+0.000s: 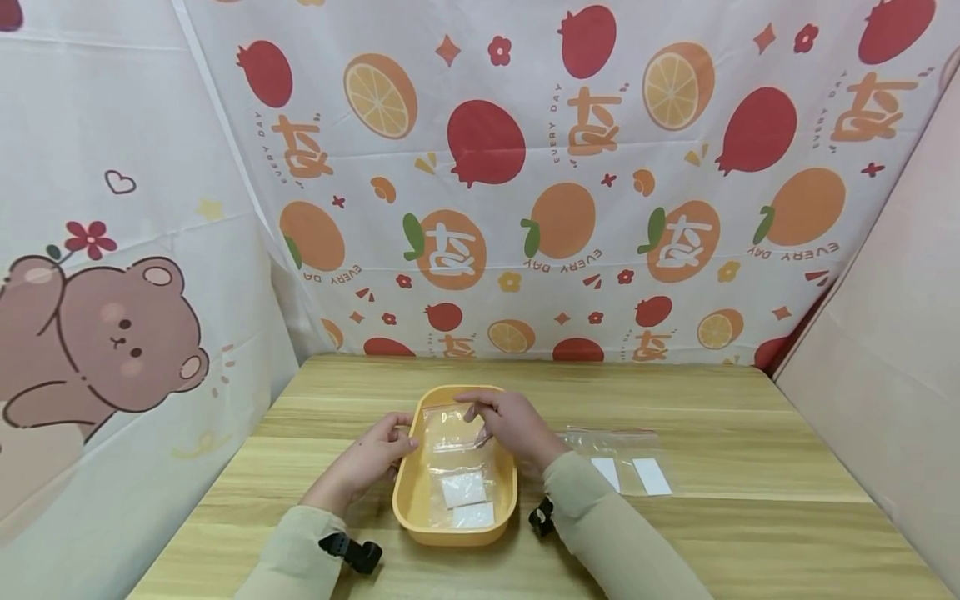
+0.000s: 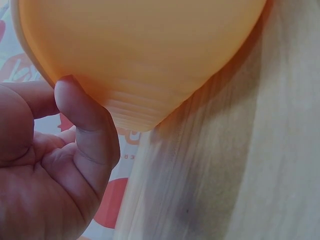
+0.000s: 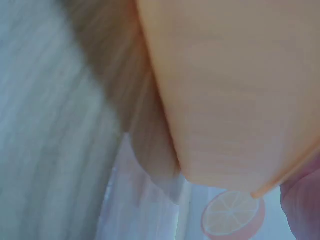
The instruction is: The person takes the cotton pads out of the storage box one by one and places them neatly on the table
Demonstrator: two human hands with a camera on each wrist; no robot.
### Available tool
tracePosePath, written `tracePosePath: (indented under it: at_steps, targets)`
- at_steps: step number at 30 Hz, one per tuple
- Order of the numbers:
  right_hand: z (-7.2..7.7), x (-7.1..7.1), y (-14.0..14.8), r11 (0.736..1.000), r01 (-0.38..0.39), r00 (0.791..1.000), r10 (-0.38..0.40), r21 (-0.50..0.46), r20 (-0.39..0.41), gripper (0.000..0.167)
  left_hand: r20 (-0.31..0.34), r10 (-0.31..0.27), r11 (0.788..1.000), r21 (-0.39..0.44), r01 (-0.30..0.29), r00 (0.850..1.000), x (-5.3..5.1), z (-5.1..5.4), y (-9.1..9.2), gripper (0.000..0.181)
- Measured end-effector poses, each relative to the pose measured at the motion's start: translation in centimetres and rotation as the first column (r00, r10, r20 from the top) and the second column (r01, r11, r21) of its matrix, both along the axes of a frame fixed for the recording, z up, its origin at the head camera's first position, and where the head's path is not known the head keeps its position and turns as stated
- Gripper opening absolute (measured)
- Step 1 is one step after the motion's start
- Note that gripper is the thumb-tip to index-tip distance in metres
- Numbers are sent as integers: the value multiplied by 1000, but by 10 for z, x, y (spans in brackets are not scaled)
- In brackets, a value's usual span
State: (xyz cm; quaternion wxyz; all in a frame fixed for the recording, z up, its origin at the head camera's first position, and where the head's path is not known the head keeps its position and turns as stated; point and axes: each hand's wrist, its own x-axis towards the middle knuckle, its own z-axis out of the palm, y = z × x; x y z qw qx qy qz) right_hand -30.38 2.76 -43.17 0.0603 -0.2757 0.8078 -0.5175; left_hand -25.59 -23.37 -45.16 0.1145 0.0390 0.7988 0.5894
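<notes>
A yellow-orange tray (image 1: 456, 537) stands on the table, holding a clear zip bag (image 1: 459, 458) with white cards (image 1: 463, 490) near its front end. The left hand (image 1: 369, 463) grips the tray's left rim; in the left wrist view that hand (image 2: 70, 160) has its thumb and a finger on the rim of the tray (image 2: 150, 50). Over the tray's back right part is the right hand (image 1: 512, 423), fingers bent at the bag's upper part; whether they pinch it is unclear. The right wrist view shows the tray's side (image 3: 235, 100) and only an edge of the right hand (image 3: 305, 205).
To the right of the tray, partly behind the right forearm, another clear zip bag (image 1: 622, 446) with white cards (image 1: 652, 477) lies on the wooden table (image 1: 750, 517). A fruit-patterned cloth (image 1: 637, 167) hangs behind the table, and a bear-patterned cloth (image 1: 127, 333) at the left.
</notes>
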Motion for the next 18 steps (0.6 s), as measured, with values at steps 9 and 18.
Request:
tracePosePath:
  at_steps: [9, 18]
  targets:
    - [16, 2, 21, 992, 94, 995, -90, -86, 44, 35, 9, 3, 1000, -6, -3, 1000, 1, 0, 1, 44]
    - [42, 4, 44, 951, 121, 993, -111, -283, 51, 32, -15, -15, 1000, -5, 15, 1000, 1, -1, 0, 45]
